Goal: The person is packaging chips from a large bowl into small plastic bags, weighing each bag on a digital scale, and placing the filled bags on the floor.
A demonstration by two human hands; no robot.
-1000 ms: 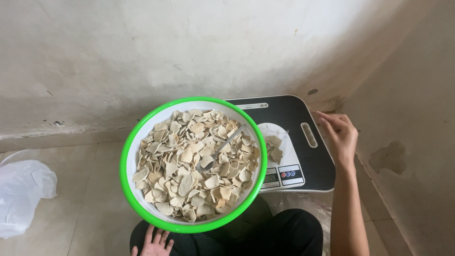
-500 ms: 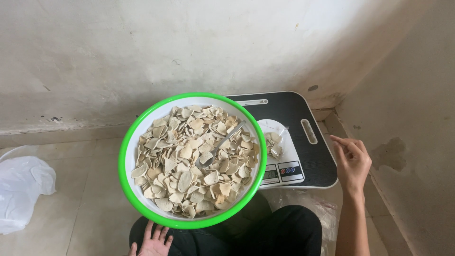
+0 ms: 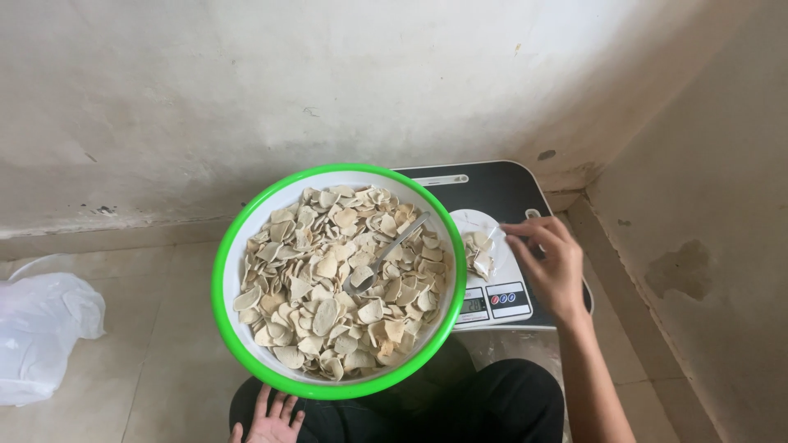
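1 small chip bag (image 3: pixel 478 253) beside right grip (image 3: pixel 552 264).

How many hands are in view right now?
2. The right hand reaches over the white kitchen scale, fingertips at the clear bag of chips. The left hand shows at the bottom edge, below the green-rimmed basin.

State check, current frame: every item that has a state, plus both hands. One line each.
Green-rimmed bowl: full of pale chips, held on the lap.
Spoon: lying in the chips, unheld.
Kitchen scale: display lit, small bag on its platform.
Small clear bag: open, a few chips inside.
Right hand: fingers at the bag's edge.
Left hand: open, under the bowl.
White plastic bag: crumpled on the floor.
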